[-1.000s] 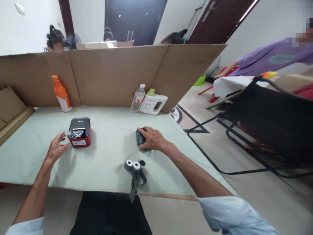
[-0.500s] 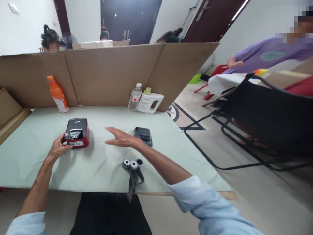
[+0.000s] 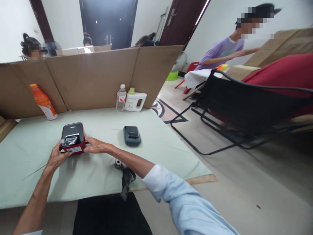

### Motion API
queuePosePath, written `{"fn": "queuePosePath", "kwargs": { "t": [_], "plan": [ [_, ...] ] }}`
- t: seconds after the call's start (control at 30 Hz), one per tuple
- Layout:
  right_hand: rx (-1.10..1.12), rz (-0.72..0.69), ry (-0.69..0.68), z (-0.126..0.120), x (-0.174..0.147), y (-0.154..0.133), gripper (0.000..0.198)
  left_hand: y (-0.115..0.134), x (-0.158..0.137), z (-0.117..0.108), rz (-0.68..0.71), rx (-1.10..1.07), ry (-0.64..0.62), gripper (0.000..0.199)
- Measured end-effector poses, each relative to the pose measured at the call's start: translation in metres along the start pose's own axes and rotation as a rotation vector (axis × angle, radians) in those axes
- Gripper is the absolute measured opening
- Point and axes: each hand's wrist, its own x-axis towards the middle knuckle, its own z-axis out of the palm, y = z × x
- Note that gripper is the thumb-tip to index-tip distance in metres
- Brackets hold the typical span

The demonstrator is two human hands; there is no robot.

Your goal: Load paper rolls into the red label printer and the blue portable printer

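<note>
A black-topped label printer (image 3: 72, 133) with red sides sits between my hands at the left of the table. A white label shows on its near side, and shiny film lies over its front slot. My left hand (image 3: 56, 156) grips the near left corner, thumb along the front edge. On the right side my right hand (image 3: 96, 145) presses against the printer, its fingers partly hidden behind the corner. A smaller dark grey portable printer (image 3: 132, 135) lies beyond my right forearm. Partly under that forearm are small rolls (image 3: 118, 164) with a dark, crumpled strip (image 3: 126, 181).
Along the cardboard screen (image 3: 97, 76) stand an orange bottle (image 3: 44, 102), a clear water bottle (image 3: 121, 98) and a white jug (image 3: 135, 100) with a green cap. Right of the table (image 3: 168, 153) is a black folding chair (image 3: 234, 104). A person in purple (image 3: 221, 54) sits beyond it.
My right hand has moved left from the middle of the table onto the printer's right side. My left hand stays at its corner. The view has swung to the right.
</note>
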Motion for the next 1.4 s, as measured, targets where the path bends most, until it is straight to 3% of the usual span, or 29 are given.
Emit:
{"fn": "queuePosePath", "kwargs": {
  "t": [0.1, 0.27, 0.43, 0.9, 1.1, 1.4],
  "plan": [
    [0.014, -0.005, -0.008, -0.022, -0.035, -0.005, 0.060, 0.011, 0.002, 0.034, 0.057, -0.053, -0.050, 0.077],
    [-0.016, 0.041, 0.131, -0.055, -0.088, -0.007, 0.063, 0.021, 0.010, 0.097, 0.144, -0.062, -0.107, 0.076],
    [0.000, 0.079, 0.177, -0.063, -0.114, -0.001, 0.064, 0.019, 0.005, 0.128, 0.167, 0.018, -0.122, 0.080],
    [-0.180, 0.132, 0.250, -0.062, -0.122, 0.010, 0.063, 0.027, -0.005, 0.125, 0.146, 0.083, -0.171, 0.073],
    [-0.222, 0.107, 0.335, -0.064, -0.115, 0.008, 0.080, 0.029, -0.009, 0.120, 0.183, 0.213, -0.076, 0.068],
    [-0.291, 0.065, 0.352, -0.066, -0.115, 0.015, 0.089, 0.033, -0.019, 0.110, 0.390, 0.377, -0.042, 0.046]
  ]
}}
